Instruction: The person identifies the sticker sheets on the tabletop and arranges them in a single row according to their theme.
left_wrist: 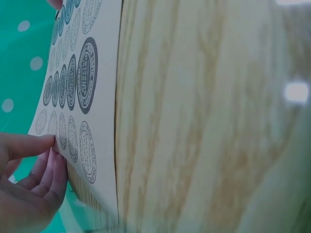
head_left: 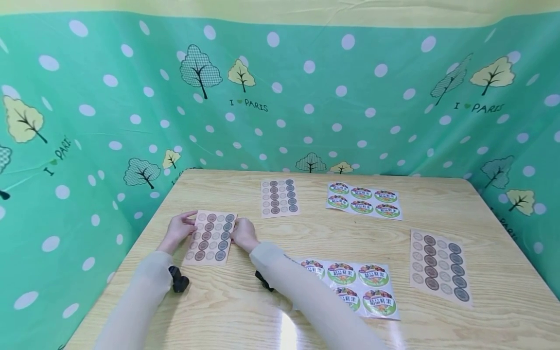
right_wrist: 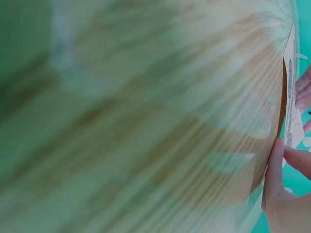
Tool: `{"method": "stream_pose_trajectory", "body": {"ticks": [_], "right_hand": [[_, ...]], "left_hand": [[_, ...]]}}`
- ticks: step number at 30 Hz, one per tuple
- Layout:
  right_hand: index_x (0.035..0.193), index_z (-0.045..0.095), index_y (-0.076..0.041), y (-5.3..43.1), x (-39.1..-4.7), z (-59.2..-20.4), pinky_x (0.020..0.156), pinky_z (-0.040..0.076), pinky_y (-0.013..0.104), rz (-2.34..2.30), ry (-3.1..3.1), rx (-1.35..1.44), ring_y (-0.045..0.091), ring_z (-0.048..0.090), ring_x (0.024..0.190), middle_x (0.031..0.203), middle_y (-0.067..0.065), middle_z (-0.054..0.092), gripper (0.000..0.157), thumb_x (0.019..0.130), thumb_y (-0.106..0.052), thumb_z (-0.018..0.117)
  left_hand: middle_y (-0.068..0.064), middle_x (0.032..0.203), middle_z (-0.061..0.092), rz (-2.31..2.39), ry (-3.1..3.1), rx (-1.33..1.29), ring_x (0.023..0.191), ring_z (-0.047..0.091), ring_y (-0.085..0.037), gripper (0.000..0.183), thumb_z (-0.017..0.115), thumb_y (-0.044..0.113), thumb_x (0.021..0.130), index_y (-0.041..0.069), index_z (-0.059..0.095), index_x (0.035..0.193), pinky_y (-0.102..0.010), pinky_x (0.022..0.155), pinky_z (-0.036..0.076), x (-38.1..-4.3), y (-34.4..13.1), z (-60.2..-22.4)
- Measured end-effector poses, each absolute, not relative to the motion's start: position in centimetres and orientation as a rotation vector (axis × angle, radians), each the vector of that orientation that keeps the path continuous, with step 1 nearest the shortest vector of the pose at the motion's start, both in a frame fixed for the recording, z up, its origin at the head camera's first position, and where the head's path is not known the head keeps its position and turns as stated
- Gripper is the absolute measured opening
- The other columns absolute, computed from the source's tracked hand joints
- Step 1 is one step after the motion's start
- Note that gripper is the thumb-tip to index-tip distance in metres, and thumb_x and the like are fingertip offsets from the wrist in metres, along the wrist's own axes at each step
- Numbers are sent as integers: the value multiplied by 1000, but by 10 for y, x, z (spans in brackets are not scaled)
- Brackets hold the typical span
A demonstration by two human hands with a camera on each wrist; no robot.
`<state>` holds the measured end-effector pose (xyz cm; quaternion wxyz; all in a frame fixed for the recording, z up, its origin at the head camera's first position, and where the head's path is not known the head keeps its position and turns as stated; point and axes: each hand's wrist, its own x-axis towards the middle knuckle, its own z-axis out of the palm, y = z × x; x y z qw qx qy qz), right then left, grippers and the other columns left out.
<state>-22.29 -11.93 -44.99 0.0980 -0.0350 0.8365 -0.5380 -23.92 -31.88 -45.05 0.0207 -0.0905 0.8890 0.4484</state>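
Observation:
A tan sheet of round stickers is held between both hands at the left of the table, its near edge low over or on the wood. My left hand pinches its left edge. In the left wrist view the thumb of that hand lies on the printed face, with the fingers behind the paper. On the opposite edge, my right hand grips the sheet between thumb and finger. The right wrist view shows this hand at the rim of the paper, with the sheet nearly edge-on.
Another tan sticker sheet lies farther back, and a third lies at the right. One white sheet of fruit labels is at the back; a second is partly under my right forearm. A green patterned cloth hangs behind the table.

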Motion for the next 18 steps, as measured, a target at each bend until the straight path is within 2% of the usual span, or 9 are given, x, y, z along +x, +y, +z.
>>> {"method": "stream_pose_trajectory", "body": {"ticks": [2, 4, 7, 9, 13, 16, 18], "right_hand": [[119, 48, 8, -119, -222, -449, 45, 49, 19, -1569, 2483, -108, 18, 59, 51, 67, 11, 59, 49, 72, 12, 60], [118, 50, 7, -118, -222, -447, 58, 52, 22, -1515, 2526, -128, 20, 62, 65, 80, 14, 62, 50, 70, 10, 63], [116, 53, 5, -113, -222, -443, 73, 50, 26, -1486, 2523, -149, 23, 59, 81, 99, 17, 60, 48, 69, 7, 65], [112, 55, 3, -108, -223, -440, 73, 50, 26, -1490, 2497, -169, 21, 56, 80, 100, 14, 58, 44, 70, 5, 66], [109, 57, 2, -94, -226, -433, 56, 52, 25, -1547, 2359, -223, 19, 56, 64, 81, 8, 55, 35, 75, 2, 64], [109, 58, 1, -83, -229, -429, 56, 53, 25, -1547, 2306, -280, 21, 59, 66, 78, 5, 54, 33, 76, 0, 63], [110, 58, 0, -77, -231, -427, 59, 53, 27, -1541, 2286, -301, 24, 60, 71, 80, 6, 54, 33, 77, -1, 63]], "left_hand": [[-24, 95, 54, 1369, 2776, -282, 68, 51, -11, 52, 51, -11, 76, -7, 41, 126, -16, 53, 46, -240, -318, -450], [-24, 95, 54, 1342, 2790, -293, 72, 52, -16, 51, 51, -11, 76, -6, 42, 126, -15, 52, 45, -240, -317, -450], [-28, 98, 54, 1260, 2852, -269, 81, 55, -29, 47, 53, -9, 77, -8, 44, 124, -21, 58, 48, -237, -314, -449], [-30, 103, 53, 1211, 2887, -261, 90, 54, -36, 45, 54, -6, 78, -8, 45, 122, -29, 68, 50, -236, -312, -448], [-32, 109, 50, 1200, 2913, -255, 100, 50, -42, 42, 53, -2, 80, -8, 46, 121, -44, 84, 45, -234, -309, -445], [-31, 108, 50, 1249, 2908, -247, 98, 51, -40, 38, 52, 2, 83, -8, 47, 120, -43, 83, 45, -235, -306, -443], [-30, 106, 52, 1279, 2905, -238, 94, 53, -38, 36, 52, 5, 84, -7, 49, 118, -37, 79, 47, -236, -303, -442]]}}
